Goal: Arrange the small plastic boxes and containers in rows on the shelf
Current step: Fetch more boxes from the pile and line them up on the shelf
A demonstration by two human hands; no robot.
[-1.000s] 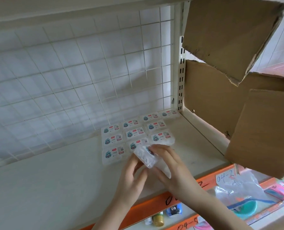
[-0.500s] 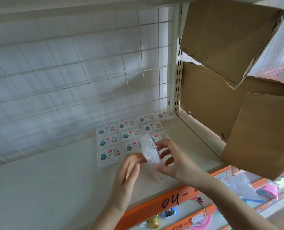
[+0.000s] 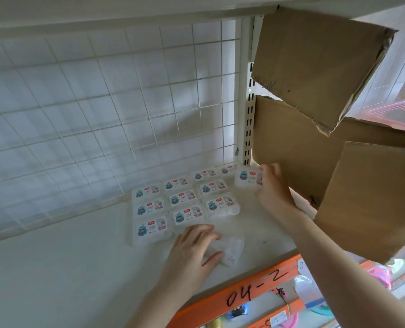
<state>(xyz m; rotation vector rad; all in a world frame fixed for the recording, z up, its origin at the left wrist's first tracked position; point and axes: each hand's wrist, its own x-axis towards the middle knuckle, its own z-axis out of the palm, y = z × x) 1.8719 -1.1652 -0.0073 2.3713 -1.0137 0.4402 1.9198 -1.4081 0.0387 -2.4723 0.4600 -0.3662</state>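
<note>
Several small clear plastic boxes (image 3: 182, 198) with blue cartoon labels lie flat in rows on the white shelf (image 3: 55, 268), near its back right corner. My right hand (image 3: 271, 185) grips one more box (image 3: 247, 177) at the right end of the rows, just above the shelf by the upright post. My left hand (image 3: 192, 249) holds a crumpled clear plastic wrapper (image 3: 230, 250) against the shelf near the front edge.
A white wire grid (image 3: 102, 110) backs the shelf. Torn brown cardboard panels (image 3: 315, 67) hang on the right side. An orange rail (image 3: 244, 294) marked 04-2 edges the front, with coloured items on the lower shelf below.
My right hand has carried the unwrapped box from in front of me to the back right end of the rows. My left hand dropped to the shelf with the empty wrapper.
</note>
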